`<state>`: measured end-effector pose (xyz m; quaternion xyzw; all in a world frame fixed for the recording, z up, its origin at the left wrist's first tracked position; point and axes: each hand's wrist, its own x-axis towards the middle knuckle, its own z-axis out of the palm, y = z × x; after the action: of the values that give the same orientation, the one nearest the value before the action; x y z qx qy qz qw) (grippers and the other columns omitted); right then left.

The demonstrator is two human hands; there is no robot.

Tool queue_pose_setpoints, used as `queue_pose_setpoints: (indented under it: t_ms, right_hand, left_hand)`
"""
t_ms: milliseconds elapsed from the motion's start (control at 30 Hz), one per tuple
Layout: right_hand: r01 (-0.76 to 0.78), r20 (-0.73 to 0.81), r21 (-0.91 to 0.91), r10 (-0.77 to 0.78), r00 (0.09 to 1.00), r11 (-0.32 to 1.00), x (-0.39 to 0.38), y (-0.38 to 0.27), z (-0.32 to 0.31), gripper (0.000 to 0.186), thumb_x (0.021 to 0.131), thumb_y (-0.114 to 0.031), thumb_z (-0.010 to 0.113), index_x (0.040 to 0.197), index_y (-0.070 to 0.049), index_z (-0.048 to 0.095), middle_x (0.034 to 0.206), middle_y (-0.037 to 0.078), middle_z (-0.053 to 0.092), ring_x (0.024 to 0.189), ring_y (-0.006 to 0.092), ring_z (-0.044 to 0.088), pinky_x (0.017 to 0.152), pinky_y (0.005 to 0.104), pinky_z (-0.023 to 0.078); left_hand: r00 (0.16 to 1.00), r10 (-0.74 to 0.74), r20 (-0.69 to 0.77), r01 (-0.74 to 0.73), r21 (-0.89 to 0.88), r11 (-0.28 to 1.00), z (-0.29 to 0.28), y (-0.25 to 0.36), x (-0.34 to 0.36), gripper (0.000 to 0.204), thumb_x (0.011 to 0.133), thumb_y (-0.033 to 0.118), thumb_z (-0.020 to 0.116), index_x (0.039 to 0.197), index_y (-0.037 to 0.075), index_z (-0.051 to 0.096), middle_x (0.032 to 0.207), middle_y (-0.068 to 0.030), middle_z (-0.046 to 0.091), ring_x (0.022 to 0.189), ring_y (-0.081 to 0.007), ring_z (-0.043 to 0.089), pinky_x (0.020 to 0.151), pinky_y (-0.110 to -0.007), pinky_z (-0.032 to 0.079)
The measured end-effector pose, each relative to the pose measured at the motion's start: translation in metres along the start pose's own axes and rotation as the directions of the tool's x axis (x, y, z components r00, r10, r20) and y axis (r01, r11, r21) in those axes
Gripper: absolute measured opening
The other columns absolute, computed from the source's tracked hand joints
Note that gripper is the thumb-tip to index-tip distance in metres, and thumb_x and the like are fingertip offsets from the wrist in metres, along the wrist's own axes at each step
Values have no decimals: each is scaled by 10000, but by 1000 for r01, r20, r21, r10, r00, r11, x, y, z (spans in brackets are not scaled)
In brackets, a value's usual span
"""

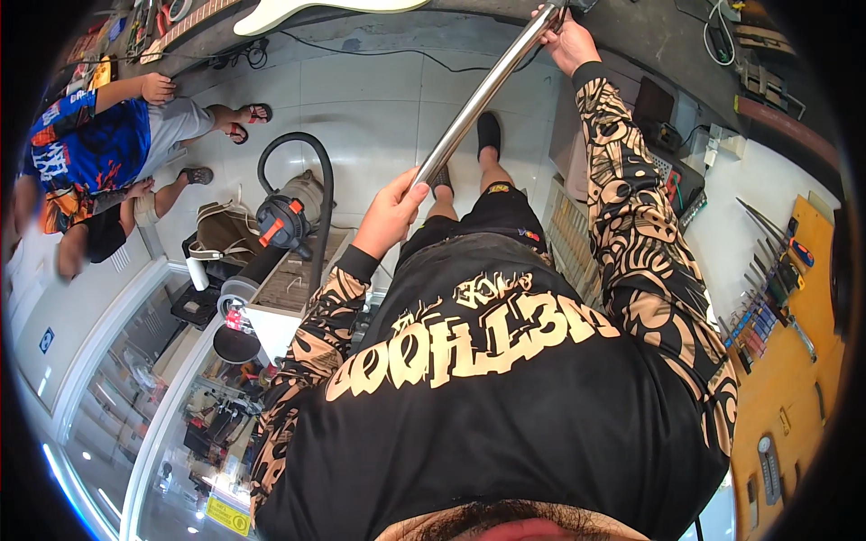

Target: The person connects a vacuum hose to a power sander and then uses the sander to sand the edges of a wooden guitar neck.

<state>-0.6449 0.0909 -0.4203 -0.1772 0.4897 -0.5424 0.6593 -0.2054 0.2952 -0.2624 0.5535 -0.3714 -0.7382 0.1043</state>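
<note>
A long, shiny metal vacuum tube (483,95) runs slantwise in front of me, its near end lower left and its far end at the top. My left hand (392,215) is closed round the near end. Up at the workbench edge, my right hand (570,45) grips the far end, where a dark fitting (582,4) partly shows. Left of my legs stands a black and orange vacuum cleaner (285,222) with a black ribbed hose (327,180) arching over it. Where the hose ends is hidden.
A workbench (379,22) crosses the top, bearing a white guitar body (311,11) and a guitar neck (194,27). Two people (99,149) are at the left. A wooden tool board (785,397) hangs at the right. A brown bag (221,230) rests beside the vacuum.
</note>
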Motion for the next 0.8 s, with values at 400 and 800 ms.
queue_pose_setpoints:
  t_ms: [400, 800]
  right_hand:
    - [32, 18, 36, -33, 999, 999, -2, 6, 13, 507, 1274, -403, 296, 1390, -59, 650, 1265, 87, 767, 733, 122, 476, 813, 356, 496]
    - [9, -462, -237, -121, 878, 972, -32, 10, 12, 623, 1149, -435, 510, 1575, 16, 561, 1451, 210, 704, 1029, 281, 739, 901, 416, 585]
  left_hand:
    - [1000, -18, -2, 18, 7, 1000, -3, -13, 18, 485, 1186, 402, 606, 1547, 79, 619, 702, 64, 479, 471, -41, 407, 416, -244, 349]
    - [995, 18, -98, -6, 127, 992, -57, -38, -12, 410, 1166, 465, 617, 1029, 82, 666, 703, 23, 559, 515, -81, 508, 474, -277, 414]
